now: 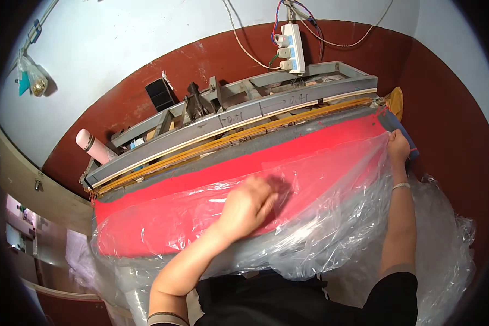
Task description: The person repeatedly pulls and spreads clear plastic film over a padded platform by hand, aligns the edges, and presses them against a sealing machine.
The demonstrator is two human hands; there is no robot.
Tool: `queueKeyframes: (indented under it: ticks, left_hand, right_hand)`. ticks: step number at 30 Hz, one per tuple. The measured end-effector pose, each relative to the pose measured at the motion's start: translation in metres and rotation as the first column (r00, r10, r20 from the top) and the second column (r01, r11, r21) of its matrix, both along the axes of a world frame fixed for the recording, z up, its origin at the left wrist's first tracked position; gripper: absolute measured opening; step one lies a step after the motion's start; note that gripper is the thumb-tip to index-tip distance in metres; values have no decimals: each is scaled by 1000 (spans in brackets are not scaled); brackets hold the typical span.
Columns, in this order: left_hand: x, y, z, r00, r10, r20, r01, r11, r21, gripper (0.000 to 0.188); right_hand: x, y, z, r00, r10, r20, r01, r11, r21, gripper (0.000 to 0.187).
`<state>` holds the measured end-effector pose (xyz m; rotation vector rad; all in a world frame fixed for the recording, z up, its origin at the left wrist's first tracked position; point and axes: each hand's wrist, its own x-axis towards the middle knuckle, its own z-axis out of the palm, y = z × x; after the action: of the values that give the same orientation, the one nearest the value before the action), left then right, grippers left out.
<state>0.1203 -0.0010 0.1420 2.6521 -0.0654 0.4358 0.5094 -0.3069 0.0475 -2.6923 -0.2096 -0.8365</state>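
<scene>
A long red fabric-like sheet (304, 150) lies across the slanted work surface in front of me. Clear plastic film (320, 233) covers its nearer part and hangs in wrinkled folds toward my body. At the right end, my right hand (399, 146) is closed, pinching the upper corner of the film against the red sheet's edge. My left hand (247, 209) is over the middle of the film, its fingers bent and smeared by motion. Whether it touches the film or grips anything is unclear.
Behind the sheet runs a grey metal frame (233, 117) with yellow strips (244, 139). A pink bottle (95, 146) and a black phone-like object (160, 95) rest at the frame's back. A white power strip (293, 49) with plugs hangs above it. A yellow bag (395, 103) is at the right end.
</scene>
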Motion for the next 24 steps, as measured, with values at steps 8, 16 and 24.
queueKeyframes:
  ticks: [8, 16, 24]
  left_hand:
    - [0, 2, -54, 999, 47, -1, -46, 972, 232, 56]
    - [28, 2, -62, 871, 469, 147, -428, 872, -238, 23]
    - [37, 36, -81, 853, 444, 273, -397, 893, -211, 12]
  right_hand:
    - [4, -1, -6, 999, 35, -2, -34, 985, 167, 23]
    - [33, -49, -22, 875, 438, 206, -408, 440, 800, 14]
    - [-27, -55, 55, 855, 507, 110, -218, 158, 963, 17]
